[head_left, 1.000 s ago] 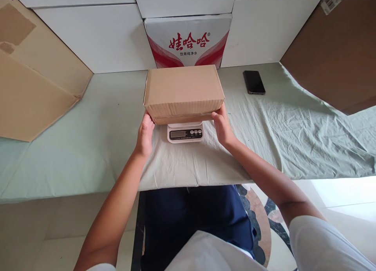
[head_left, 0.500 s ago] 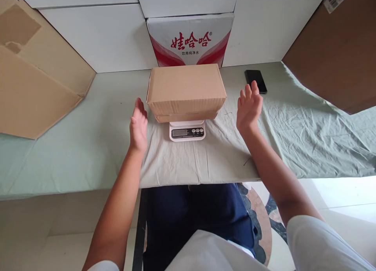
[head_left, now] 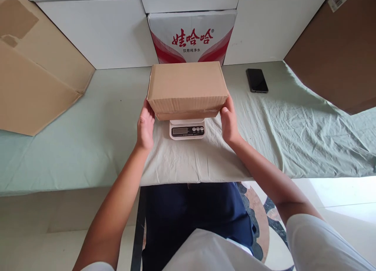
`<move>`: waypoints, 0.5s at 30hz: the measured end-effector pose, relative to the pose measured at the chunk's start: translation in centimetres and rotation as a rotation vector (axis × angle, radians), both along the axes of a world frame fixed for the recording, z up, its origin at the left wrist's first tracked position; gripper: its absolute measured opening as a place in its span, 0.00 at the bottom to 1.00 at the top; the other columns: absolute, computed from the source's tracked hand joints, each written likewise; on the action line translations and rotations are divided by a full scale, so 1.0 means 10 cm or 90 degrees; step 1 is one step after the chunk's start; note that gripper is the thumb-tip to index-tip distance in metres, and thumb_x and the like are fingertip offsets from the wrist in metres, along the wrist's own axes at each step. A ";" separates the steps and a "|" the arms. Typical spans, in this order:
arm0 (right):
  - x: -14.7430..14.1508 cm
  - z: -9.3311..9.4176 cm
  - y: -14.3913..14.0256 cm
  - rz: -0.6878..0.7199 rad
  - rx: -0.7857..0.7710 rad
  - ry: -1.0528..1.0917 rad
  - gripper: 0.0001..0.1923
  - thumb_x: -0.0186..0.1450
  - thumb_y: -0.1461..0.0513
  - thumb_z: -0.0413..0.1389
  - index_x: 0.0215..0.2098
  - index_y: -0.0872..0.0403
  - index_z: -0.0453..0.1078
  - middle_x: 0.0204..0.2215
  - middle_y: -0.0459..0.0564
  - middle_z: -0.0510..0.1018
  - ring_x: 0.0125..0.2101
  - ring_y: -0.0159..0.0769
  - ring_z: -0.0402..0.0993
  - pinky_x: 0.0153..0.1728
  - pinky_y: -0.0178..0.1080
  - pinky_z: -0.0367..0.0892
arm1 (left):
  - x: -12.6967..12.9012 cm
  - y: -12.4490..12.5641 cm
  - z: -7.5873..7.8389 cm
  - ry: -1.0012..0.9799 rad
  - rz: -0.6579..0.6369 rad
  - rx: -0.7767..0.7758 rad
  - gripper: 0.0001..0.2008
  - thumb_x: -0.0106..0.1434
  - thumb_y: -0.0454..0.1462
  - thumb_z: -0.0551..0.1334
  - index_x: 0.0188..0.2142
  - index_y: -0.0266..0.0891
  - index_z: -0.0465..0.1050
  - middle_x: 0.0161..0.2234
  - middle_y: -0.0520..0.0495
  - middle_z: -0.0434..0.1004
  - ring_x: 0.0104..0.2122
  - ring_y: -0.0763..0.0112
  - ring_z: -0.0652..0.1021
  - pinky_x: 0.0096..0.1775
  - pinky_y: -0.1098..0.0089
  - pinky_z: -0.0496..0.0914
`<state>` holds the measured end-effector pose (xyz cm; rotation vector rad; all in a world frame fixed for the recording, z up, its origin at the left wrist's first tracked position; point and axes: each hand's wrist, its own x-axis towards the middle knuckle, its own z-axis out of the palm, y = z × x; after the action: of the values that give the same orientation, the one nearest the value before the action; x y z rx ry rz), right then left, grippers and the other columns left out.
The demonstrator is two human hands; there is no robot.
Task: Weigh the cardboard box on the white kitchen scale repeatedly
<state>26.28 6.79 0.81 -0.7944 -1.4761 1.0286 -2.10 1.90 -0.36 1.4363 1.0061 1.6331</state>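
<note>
A closed brown cardboard box rests on a small white kitchen scale, whose display and buttons face me below the box's front edge. Against the box's left end lies my left hand, its fingers partly tucked behind the lower corner. My right hand grips the opposite end, thumb at the front corner and fingers along the side. Between them the two palms hold the box. Its weighing platform is mostly hidden, and I cannot read a figure on the display.
A black phone lies to the right on the green cloth. Behind the box stands a white and red carton with printed lettering. Large cardboard sheets lean at the left and the right.
Both hands have moved inward from beside the box and now touch its two ends. My right hand has left the phone's side. The box still sits on the scale.
</note>
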 end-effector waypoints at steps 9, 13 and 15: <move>-0.13 0.03 -0.02 0.041 -0.005 0.003 0.36 0.66 0.40 0.49 0.69 0.34 0.50 0.71 0.42 0.60 0.71 0.49 0.56 0.73 0.58 0.56 | 0.09 -0.03 0.00 0.048 -0.011 -0.002 0.40 0.64 0.66 0.50 0.67 0.51 0.64 0.70 0.44 0.63 0.72 0.48 0.62 0.70 0.49 0.60; -0.15 -0.01 -0.02 0.044 -0.024 0.028 0.38 0.63 0.41 0.53 0.68 0.35 0.50 0.69 0.43 0.60 0.69 0.49 0.56 0.73 0.59 0.56 | 0.10 -0.03 -0.01 0.060 -0.025 0.016 0.37 0.65 0.64 0.50 0.67 0.53 0.62 0.70 0.45 0.63 0.72 0.51 0.61 0.71 0.51 0.59; -0.17 -0.01 -0.04 0.040 -0.032 0.020 0.40 0.62 0.41 0.54 0.69 0.35 0.47 0.69 0.45 0.59 0.69 0.49 0.55 0.73 0.60 0.55 | 0.10 -0.01 -0.03 0.075 -0.028 0.023 0.37 0.65 0.64 0.51 0.68 0.54 0.59 0.72 0.46 0.60 0.73 0.53 0.60 0.72 0.51 0.57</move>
<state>24.54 6.42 0.69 -0.7677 -1.4609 1.1243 -1.13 1.76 -0.64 1.5832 1.0085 1.5575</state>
